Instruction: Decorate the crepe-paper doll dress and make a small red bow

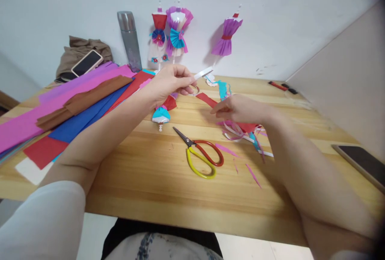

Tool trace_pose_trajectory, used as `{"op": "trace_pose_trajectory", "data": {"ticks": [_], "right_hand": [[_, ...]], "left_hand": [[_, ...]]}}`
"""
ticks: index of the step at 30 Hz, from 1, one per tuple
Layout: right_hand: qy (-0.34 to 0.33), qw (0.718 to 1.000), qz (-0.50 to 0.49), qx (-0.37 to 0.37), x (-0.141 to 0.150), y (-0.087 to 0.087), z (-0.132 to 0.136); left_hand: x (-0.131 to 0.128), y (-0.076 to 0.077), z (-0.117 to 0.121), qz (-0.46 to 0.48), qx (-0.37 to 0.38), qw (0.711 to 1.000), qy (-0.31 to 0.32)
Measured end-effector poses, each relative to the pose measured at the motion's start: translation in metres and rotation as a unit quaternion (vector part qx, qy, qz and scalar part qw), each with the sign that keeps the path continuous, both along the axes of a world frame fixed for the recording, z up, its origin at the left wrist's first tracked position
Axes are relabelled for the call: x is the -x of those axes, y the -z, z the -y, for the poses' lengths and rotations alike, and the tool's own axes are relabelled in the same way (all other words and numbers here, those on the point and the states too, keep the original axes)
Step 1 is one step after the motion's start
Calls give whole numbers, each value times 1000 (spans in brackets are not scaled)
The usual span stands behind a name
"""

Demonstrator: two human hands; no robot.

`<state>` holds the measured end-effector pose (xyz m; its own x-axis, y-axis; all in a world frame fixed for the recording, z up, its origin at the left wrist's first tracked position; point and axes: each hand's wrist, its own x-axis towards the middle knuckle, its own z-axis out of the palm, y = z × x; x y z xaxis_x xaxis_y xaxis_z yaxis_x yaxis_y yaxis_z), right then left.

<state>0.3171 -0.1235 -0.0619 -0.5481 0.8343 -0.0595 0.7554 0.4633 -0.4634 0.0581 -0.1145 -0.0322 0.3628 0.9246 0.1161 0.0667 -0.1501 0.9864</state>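
My left hand (177, 79) is raised over the table's far half, pinching a narrow white strip-like piece (203, 73) with a dark edge, perhaps a tape roll seen edge-on. Fingers curled together, my right hand (233, 108) hovers at a red crepe paper strip (206, 99); whatever is between its fingertips is hidden. Below the left hand lies a small doll form (161, 114) in turquoise and red paper. Scissors (200, 152) with one red and one yellow handle rest, blades apart, between my arms. Paper scraps (233, 130) are heaped under my right hand.
Coloured crepe sheets (90, 95) cover the left side, partly under my left forearm. A grey flask (130, 41) and dressed doll forms (177, 31) stand along the wall. Phones lie at the right edge (361, 162) and on brown cloth (87, 63). A red-black pen-like tool (278, 86) is far right.
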Motion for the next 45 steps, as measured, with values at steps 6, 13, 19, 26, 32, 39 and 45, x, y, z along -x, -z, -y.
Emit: {"op": "trace_pose_trajectory", "data": {"ticks": [6,13,19,26,32,39,45], "right_hand": [[-49,957,-4,286,26,15,4],[-6,994,89,56,-6,-21,14],[119,982,-79,-123,3,-47,40],[-16,996,-43,71,5,-12,9],[20,998,17,60,15,-1,6],[51,960,-259,91,33,-13,26],[109,940,-301,117,41,-14,31]], "left_hand": [[2,-1,3,-16,-1,1000,16],[12,4,-7,-122,4,987,104],[12,9,-8,-143,0,981,128],[6,36,-18,-174,1,965,198],[6,33,-16,-188,7,972,138],[5,12,0,-146,4,975,166],[4,11,2,-142,16,976,167]]}}
